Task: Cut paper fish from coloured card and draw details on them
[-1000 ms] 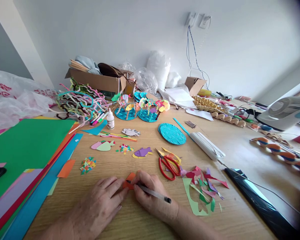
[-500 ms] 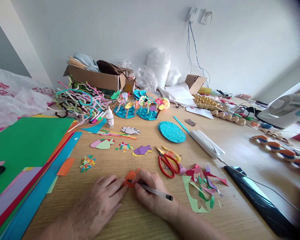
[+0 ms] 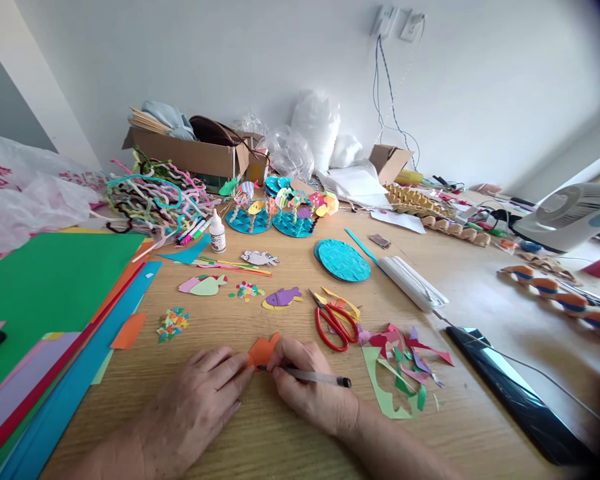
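My right hand (image 3: 305,383) is closed around a pen (image 3: 320,377), its tip low on a small orange paper cutout (image 3: 264,349). Dark drawn lines show on the orange paper, which is partly hidden by my fingers. My left hand (image 3: 200,400) lies flat on the table, fingers stretched out, fingertips at the cutout's left edge. Beyond the hands is a purple and yellow paper fish (image 3: 282,299). Red-handled scissors (image 3: 336,325) lie partly spread to the right, on orange and yellow scraps.
Coloured paper sheets (image 3: 70,287) are stacked at left. Paper confetti (image 3: 173,324), a glue bottle (image 3: 218,233) and blue discs (image 3: 342,260) lie farther back. Paper scraps (image 3: 405,367), a power strip (image 3: 413,283) and a black glossy device (image 3: 515,393) are at right.
The pen tip has moved down the orange paper, from its upper left to its lower edge. More of the cutout and its drawn lines now show. My left hand stays in place.
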`<state>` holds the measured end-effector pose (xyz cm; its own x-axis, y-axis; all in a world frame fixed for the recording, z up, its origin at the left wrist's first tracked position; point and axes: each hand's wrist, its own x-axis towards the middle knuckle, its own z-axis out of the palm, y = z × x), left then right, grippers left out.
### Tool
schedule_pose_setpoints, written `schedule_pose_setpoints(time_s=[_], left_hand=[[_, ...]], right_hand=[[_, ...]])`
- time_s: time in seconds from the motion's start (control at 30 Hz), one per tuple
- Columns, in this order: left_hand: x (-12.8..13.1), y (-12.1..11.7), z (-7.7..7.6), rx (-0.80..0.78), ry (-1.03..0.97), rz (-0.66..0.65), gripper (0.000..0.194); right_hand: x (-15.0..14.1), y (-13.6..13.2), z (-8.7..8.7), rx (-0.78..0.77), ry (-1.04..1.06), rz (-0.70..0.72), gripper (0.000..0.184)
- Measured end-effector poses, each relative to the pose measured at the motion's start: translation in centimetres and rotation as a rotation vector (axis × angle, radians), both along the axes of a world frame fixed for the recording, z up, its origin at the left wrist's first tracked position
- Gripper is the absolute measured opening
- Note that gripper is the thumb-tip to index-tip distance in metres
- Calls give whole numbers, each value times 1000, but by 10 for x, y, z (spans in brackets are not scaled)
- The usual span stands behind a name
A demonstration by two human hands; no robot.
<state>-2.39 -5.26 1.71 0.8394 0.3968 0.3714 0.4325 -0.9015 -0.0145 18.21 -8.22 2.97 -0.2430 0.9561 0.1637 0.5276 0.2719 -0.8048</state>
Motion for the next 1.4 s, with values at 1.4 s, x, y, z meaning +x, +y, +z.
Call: schedule_pose_setpoints(time_s=[1.4], left_hand=[[0,-2,1,-106,-19,21,35]], right_hand=[[-4,4,-7,20,-11,-2,9]])
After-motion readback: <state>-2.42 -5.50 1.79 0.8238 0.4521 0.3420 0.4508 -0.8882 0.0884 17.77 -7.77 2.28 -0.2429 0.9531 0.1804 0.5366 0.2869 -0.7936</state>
